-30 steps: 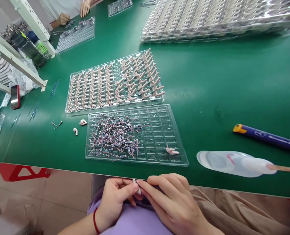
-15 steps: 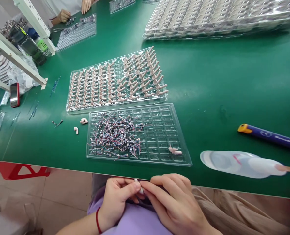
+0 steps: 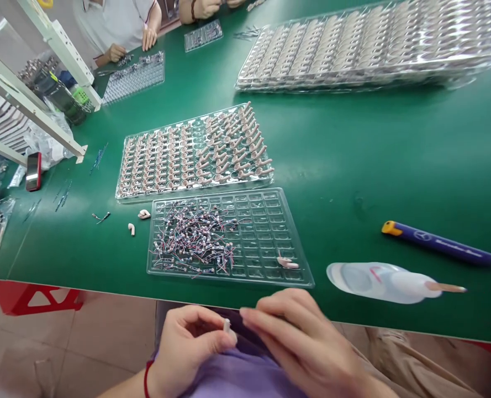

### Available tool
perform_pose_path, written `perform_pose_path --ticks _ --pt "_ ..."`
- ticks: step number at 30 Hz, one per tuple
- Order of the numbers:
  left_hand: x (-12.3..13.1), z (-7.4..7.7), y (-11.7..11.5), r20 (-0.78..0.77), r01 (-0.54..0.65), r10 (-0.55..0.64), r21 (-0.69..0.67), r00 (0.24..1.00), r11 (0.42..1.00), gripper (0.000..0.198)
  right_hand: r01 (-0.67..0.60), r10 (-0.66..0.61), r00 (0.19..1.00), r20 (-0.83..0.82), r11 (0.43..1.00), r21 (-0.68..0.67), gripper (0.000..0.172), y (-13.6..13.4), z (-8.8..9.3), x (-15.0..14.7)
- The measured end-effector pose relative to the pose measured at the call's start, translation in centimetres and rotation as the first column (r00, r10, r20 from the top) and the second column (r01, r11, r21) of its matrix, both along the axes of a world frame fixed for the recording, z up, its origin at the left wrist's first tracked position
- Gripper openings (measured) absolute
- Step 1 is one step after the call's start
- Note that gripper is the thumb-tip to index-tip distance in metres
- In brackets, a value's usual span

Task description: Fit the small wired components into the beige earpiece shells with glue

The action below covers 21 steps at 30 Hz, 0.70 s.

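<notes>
Between the thumb and index finger of my left hand point(image 3: 193, 340) is a small pale earbud shell point(image 3: 227, 326), its stem pointing up. My right hand point(image 3: 303, 337) is just to the right, apart from the shell, with its fingers pressed together; motion blurs it, and I cannot see what its fingertips hold, if anything. Ahead of both hands lies a clear plastic tray point(image 3: 265, 232) with a heap of tiny wired parts point(image 3: 195, 235) at its left and middle. One pinkish earbud shell point(image 3: 287, 263) lies in that tray's lower right corner.
Behind it sits a tray of beige earbud shells point(image 3: 158, 160). A stack of filled trays point(image 3: 332, 50) stands at the back right. To the right lie a squeeze bottle point(image 3: 378, 282) and a blue-yellow cutter point(image 3: 436, 241). Loose shells point(image 3: 144, 214) lie left. Co-workers' hands point(image 3: 149, 38) are beyond.
My right hand has drawn away from the earbud shell toward the right. My left hand still pinches the shell. The head view has tilted up slightly, showing more of the people opposite.
</notes>
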<state>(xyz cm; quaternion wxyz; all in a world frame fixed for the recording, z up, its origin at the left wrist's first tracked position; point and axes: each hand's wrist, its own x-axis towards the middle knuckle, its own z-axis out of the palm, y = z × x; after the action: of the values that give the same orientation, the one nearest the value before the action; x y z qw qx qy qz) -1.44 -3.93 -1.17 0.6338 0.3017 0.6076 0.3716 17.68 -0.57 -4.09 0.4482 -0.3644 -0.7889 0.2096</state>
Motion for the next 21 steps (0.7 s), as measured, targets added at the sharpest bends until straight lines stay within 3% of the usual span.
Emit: perform_pose_path --ticks 2,5,8,11,13,16,21 --pt "-0.6 1.2 0.9 -0.206 0.072 -0.024 0.227 0.978 0.971 0.018 0.117 -0.121 0.990 0.071 0.992 0.051 0.026 2.0 0.4 0.1" --pt "-1.5 2.3 3.4 -0.482 0.282 -0.005 0.504 0.876 0.816 0.009 0.237 -0.264 0.919 0.292 0.964 0.124 0.026 5.5 0.8 -0.6" --pt "-2.4 2.5 6.9 -0.629 0.445 0.077 0.627 0.774 0.639 0.008 0.213 -0.249 0.889 0.386 0.968 0.133 0.029 8.4 0.9 -1.9" --pt "-3.1 2.6 11.5 -0.702 0.557 0.146 0.659 0.697 0.506 0.007 0.176 -0.213 0.865 0.455 0.977 0.124 0.030 9.7 1.2 -2.7" --pt "-3.3 2.7 15.2 -0.740 0.598 0.151 0.630 0.655 0.495 0.005 0.168 -0.204 0.853 0.479 0.979 0.119 0.030 9.9 1.3 -2.9" --pt "-3.0 2.7 21.1 -0.791 0.590 0.158 0.558 0.592 0.583 0.002 0.170 -0.210 0.846 0.490 0.978 0.124 0.029 9.9 1.2 -3.0" --pt "-2.0 1.9 29.8 -0.784 0.546 0.151 0.541 0.602 0.640 0.004 0.185 -0.235 0.852 0.468 0.971 0.150 0.036 9.9 1.0 -2.9"
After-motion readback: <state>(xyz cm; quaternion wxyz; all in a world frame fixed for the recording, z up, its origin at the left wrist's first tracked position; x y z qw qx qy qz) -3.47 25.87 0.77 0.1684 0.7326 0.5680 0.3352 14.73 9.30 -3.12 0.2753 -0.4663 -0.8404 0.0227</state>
